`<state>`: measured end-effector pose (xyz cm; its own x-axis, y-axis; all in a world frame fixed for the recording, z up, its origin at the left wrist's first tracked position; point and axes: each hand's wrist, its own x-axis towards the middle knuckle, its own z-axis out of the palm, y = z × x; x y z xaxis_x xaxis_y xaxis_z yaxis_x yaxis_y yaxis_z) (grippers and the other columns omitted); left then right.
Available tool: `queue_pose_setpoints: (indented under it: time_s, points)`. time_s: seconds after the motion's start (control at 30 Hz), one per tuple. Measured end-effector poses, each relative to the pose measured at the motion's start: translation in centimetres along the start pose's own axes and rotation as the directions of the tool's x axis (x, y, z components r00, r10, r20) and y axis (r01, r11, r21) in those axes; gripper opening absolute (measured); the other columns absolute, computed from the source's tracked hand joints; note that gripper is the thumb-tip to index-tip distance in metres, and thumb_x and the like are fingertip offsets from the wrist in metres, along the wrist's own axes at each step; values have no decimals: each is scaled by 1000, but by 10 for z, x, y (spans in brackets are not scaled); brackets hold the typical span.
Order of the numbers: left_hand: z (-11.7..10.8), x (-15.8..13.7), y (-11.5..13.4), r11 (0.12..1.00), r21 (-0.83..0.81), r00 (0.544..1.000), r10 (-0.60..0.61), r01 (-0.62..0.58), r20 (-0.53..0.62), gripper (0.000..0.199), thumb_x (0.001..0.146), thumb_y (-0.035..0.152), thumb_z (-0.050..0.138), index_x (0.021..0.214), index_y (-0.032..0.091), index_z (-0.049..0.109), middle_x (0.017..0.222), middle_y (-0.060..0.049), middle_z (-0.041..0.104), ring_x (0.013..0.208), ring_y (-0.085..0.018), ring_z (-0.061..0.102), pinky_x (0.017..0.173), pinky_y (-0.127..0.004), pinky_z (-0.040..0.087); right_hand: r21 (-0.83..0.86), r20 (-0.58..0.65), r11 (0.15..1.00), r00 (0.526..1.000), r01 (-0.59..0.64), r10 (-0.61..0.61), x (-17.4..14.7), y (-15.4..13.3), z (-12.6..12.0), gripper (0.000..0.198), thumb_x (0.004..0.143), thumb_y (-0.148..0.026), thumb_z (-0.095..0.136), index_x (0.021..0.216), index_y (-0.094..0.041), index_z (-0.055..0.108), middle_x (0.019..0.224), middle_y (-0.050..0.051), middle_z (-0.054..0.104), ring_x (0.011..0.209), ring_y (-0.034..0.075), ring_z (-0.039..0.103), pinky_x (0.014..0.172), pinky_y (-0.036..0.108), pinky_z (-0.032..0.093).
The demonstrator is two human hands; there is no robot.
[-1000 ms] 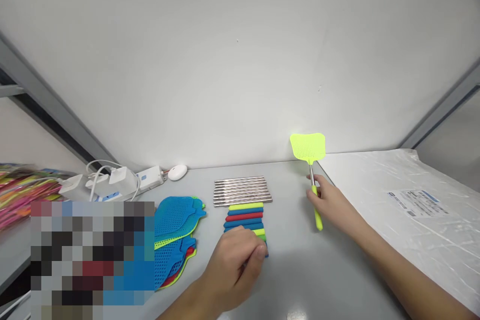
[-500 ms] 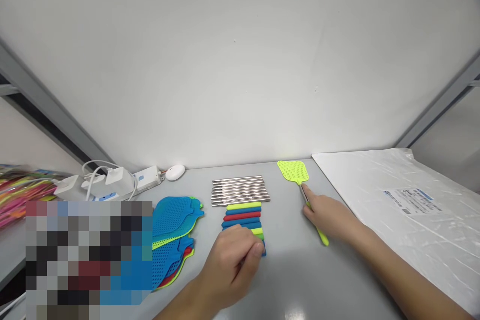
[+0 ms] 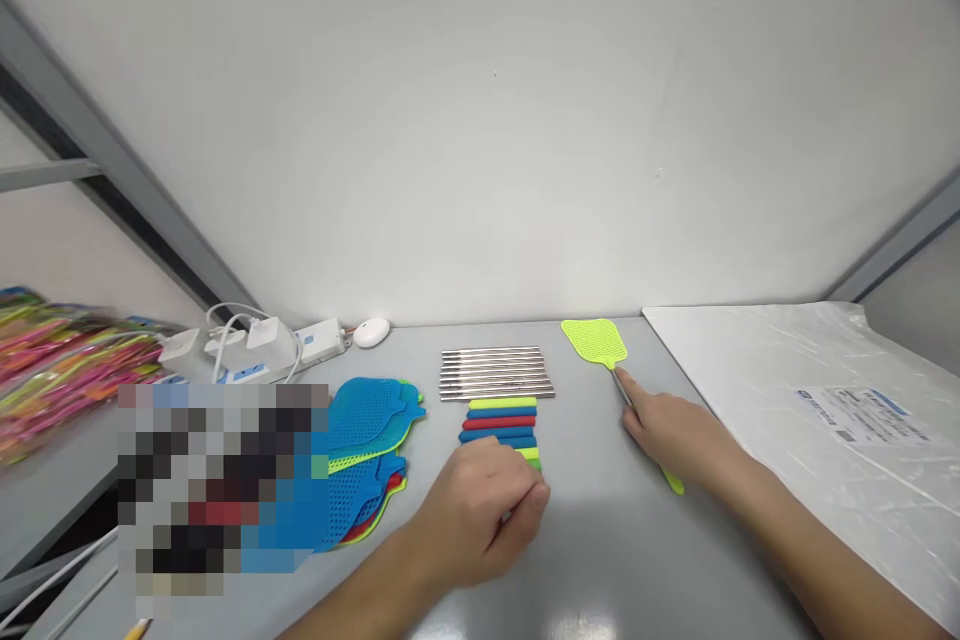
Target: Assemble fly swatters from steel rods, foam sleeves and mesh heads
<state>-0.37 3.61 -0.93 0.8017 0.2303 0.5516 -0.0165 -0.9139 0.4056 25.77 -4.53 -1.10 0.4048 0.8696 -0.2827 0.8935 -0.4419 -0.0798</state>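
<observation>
My right hand [image 3: 671,430] is closed around the metal rod of a yellow-green fly swatter [image 3: 598,340]. The swatter's mesh head points away from me, and its handle end shows below the hand. My left hand [image 3: 491,510] is curled, thumb against the bent fingers, over the near end of a column of coloured handles [image 3: 501,423]. Its palm and fingertips are hidden, so I cannot see whether anything is inside. Just beyond the handles lies a row of metal rods [image 3: 495,374]. Blue, yellow-green and red swatter heads [image 3: 367,415] lie stacked on the left.
A plastic-wrapped white board [image 3: 757,360] covers the table's right side. A power strip [image 3: 322,340] with chargers and a white oval device [image 3: 371,332] sit at the back left. Bagged colourful items [image 3: 67,370] lie farther left. A blurred patch covers the lower left.
The whole view has shifted, so most things appear farther right. My right hand still grips the swatter, and my left hand stays curled by the handles.
</observation>
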Motion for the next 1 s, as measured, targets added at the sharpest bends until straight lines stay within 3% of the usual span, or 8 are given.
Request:
queue_pose_setpoints:
  time_s: [0.07,0.23,0.37,0.5,0.6,0.73,0.83,1.0]
  points:
    - [-12,4,-5,992,127,998,6,-13,57,28,93,18,42,70,19,58,59,0,55,55,-13,48,56,-29,32,-16,-8,1000,1000,-10,10,0,0,-1,60,97,-35,29,154,-17,21,75,9,66,68,28,62,55,32,33]
    - [-39,7,-14,953,282,976,-160,113,149,30,93,25,47,66,19,58,58,1,54,53,-12,49,51,-27,27,-51,-162,998,986,-35,26,-5,-7,-4,58,97,-46,28,147,-16,34,74,10,68,69,30,64,53,32,32]
    - [-33,4,-4,943,325,946,-170,75,278,27,88,32,58,64,19,59,62,1,60,55,-13,54,48,-28,23,-84,-283,995,956,52,-74,-8,-23,-6,47,98,-42,30,133,-20,50,82,10,71,71,29,66,54,32,32]
    - [-16,1,4,949,312,907,-174,51,384,20,85,32,61,69,20,61,70,0,66,59,-15,58,49,-27,27,-103,-271,966,927,238,-257,2,-53,-20,38,98,-37,34,124,-24,58,86,8,73,74,26,67,57,30,33]
    - [-8,-1,3,949,312,907,-175,52,383,19,86,32,59,72,20,63,71,-1,67,59,-16,58,50,-27,30,-112,-212,923,899,368,-384,25,-83,-35,32,96,-34,38,114,-25,63,81,6,72,71,23,65,55,29,32]
    - [0,-5,-2,936,353,941,-105,-17,323,21,87,33,58,74,18,64,74,-3,67,65,-18,60,49,-30,31,-122,-205,881,857,458,-473,71,-126,-45,33,96,-34,39,104,-24,69,92,8,72,81,23,65,59,29,34]
    - [6,-10,-3,929,362,952,-39,-77,303,22,88,32,57,74,17,64,73,-3,66,67,-19,58,47,-31,30,-114,-195,848,825,518,-530,100,-152,-43,32,96,-37,42,103,-25,71,98,8,72,86,23,64,62,28,37]
    - [21,-18,5,951,285,959,39,-122,280,20,88,31,57,73,19,63,74,-2,63,69,-18,57,50,-31,32,-113,-162,796,779,595,-605,126,-171,-32,27,93,-37,47,98,-25,71,91,7,73,80,22,65,62,28,39]
